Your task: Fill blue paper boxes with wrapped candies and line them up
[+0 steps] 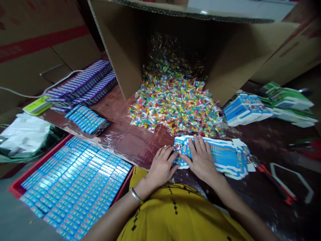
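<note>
A fanned row of flat blue-and-white printed cartons (225, 156) lies on the dark red table in front of me. My right hand (202, 160) rests flat on top of them with its fingers spread. At the row's left end, my left hand (160, 167) has its fingers bent and its thumb low, gripping the edge of the end carton (178, 147). Part of that carton is hidden by the fingers. Just beyond both hands, a heap of small clear packets of colourful candy (175, 103) spills from a big cardboard box (233, 63) lying on its side.
Filled blue boxes line a red tray (17, 185) at lower left. A small group of blue boxes (87, 119) and purple stacks (82, 83) stand at left. More flat blue cartons (247, 108) and green ones (288, 97) lie right, near a red-and-black tool (276, 184).
</note>
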`<move>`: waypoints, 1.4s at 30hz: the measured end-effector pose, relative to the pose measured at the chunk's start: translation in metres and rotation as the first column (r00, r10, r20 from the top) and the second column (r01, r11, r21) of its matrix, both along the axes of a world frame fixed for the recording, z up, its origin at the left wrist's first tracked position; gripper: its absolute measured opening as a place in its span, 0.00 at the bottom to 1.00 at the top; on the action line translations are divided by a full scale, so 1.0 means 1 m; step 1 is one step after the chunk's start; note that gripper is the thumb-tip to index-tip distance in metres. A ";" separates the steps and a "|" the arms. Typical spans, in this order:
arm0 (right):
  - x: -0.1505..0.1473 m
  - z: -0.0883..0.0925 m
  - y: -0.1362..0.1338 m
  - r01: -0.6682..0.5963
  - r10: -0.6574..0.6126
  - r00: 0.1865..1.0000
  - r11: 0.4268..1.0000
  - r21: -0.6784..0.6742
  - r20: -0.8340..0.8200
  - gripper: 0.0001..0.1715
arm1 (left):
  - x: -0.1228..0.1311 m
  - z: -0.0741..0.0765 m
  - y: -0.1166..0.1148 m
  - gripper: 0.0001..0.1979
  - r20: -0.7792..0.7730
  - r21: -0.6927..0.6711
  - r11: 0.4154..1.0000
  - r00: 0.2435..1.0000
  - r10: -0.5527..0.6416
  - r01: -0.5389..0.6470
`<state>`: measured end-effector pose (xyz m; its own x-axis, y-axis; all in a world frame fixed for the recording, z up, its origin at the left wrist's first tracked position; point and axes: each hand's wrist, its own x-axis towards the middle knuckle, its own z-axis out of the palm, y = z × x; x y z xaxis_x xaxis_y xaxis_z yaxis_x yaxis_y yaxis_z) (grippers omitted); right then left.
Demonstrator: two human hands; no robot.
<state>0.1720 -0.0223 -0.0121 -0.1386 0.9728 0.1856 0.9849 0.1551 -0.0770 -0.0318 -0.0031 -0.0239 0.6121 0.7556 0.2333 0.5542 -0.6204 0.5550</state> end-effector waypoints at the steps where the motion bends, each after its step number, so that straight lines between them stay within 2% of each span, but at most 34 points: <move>1: -0.001 0.005 0.003 0.000 0.000 1.000 1.000 0.004 -0.026 0.36 | -0.001 -0.001 -0.001 0.21 -0.002 0.006 1.000 1.000 0.009 -0.008; 4: -0.002 0.018 0.016 0.003 -0.003 0.995 1.000 0.005 -0.099 0.25 | -0.002 -0.001 -0.004 0.19 0.007 0.021 1.000 1.000 0.012 -0.012; 6: -0.003 0.021 0.027 -0.002 0.003 0.993 1.000 0.008 -0.117 0.22 | -0.002 -0.002 -0.006 0.19 0.012 0.025 1.000 1.000 0.014 -0.015; 11: -0.005 0.015 0.047 -0.038 0.037 0.991 0.999 0.000 -0.126 0.18 | 0.000 -0.005 -0.007 0.18 0.000 0.041 0.999 0.999 0.036 -0.036; 16: -0.002 0.009 0.051 -0.007 0.008 0.989 1.000 0.007 -0.145 0.17 | 0.000 -0.008 -0.008 0.17 -0.011 0.061 0.997 0.998 0.057 -0.056; 20: 0.000 0.013 0.050 0.034 -0.013 0.950 0.997 0.062 -0.313 0.12 | -0.001 -0.005 -0.012 0.17 0.003 0.038 0.996 0.996 0.084 -0.085; 22: -0.001 0.017 0.049 0.081 -0.061 0.852 0.997 0.015 -0.520 0.10 | -0.001 0.000 -0.014 0.18 0.045 0.007 0.993 0.992 0.117 -0.118; 25: -0.008 0.024 0.051 0.049 -0.133 0.554 0.991 -0.127 -0.822 0.11 | 0.001 0.010 -0.015 0.25 0.135 -0.032 0.985 0.975 0.173 -0.171; 27: -0.014 0.027 0.054 -0.001 -0.143 0.401 0.988 -0.157 -0.905 0.11 | 0.004 0.016 -0.012 0.30 0.172 -0.041 0.977 0.961 0.215 -0.212; 29: -0.021 0.028 0.056 -0.010 -0.158 0.338 0.985 -0.171 -0.928 0.12 | 0.008 0.018 -0.008 0.34 0.174 -0.058 0.963 0.947 0.268 -0.262; 31: -0.026 0.029 0.058 -0.010 -0.204 0.316 0.976 -0.218 -0.927 0.13 | 0.011 0.017 -0.004 0.34 0.167 -0.098 0.953 0.939 0.299 -0.286; 33: -0.027 0.029 0.059 0.004 -0.215 0.352 0.973 -0.229 -0.911 0.14 | 0.013 0.015 -0.001 0.33 0.185 -0.145 0.949 0.935 0.304 -0.280; 34: -0.026 0.030 0.058 0.023 -0.196 0.407 0.979 -0.204 -0.892 0.14 | 0.012 0.014 0.000 0.32 0.206 -0.169 0.948 0.931 0.302 -0.270; 37: -0.018 0.036 0.056 0.126 -0.108 0.659 0.992 -0.032 -0.744 0.14 | 0.008 0.013 0.003 0.34 0.282 -0.252 0.932 0.902 0.328 -0.260; 39: -0.012 0.042 0.053 0.179 -0.086 0.766 0.980 0.083 -0.636 0.16 | 0.002 0.015 0.007 0.36 0.321 -0.337 0.904 0.871 0.372 -0.262; 40: -0.010 0.046 0.051 0.181 -0.072 0.782 0.977 0.115 -0.619 0.17 | 0.000 0.017 0.009 0.36 0.349 -0.393 0.884 0.849 0.397 -0.252; 42: -0.012 0.052 0.047 0.111 -0.016 0.749 0.989 0.101 -0.663 0.17 | -0.005 0.023 0.015 0.37 0.436 -0.528 0.831 0.783 0.444 -0.176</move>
